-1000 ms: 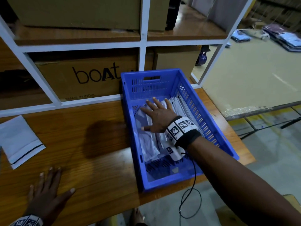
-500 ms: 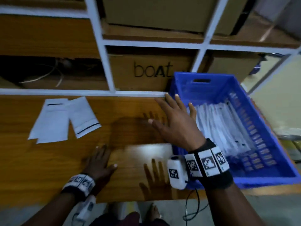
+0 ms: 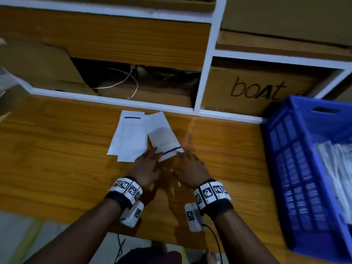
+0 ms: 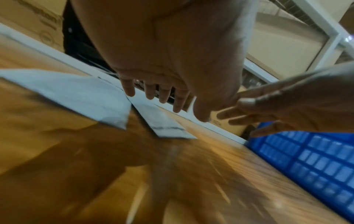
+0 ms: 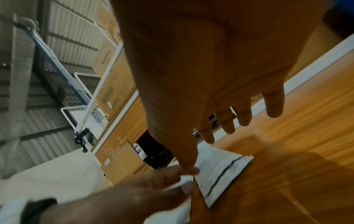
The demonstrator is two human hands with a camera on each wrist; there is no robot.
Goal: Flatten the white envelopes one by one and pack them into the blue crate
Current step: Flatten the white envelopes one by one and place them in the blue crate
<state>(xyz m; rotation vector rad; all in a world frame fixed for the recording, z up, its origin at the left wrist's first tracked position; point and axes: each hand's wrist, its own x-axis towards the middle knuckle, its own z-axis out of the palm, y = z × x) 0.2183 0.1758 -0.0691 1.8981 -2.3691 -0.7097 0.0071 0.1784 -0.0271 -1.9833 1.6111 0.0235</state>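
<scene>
the top white envelope [image 3: 164, 137] lies on the tabletop [image 3: 57, 149], left of the blue crate [image 3: 282, 168]. the right hand [image 3: 191, 169] has left the crate and joined the left hand [image 3: 147, 168] at its near edge. both grips are wide and hold nothing, so a new envelope is next.

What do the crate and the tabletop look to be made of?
Crate: seemingly moulded plastic, glossy blue, with slotted grid walls and a cut-out handle. Tabletop: wood or wood-look laminate, orange-brown with streaky grain and a slight sheen; which one, I cannot tell.

A warehouse: shelving [image 3: 204, 60] stacked with cardboard cartons [image 3: 253, 88].
</scene>
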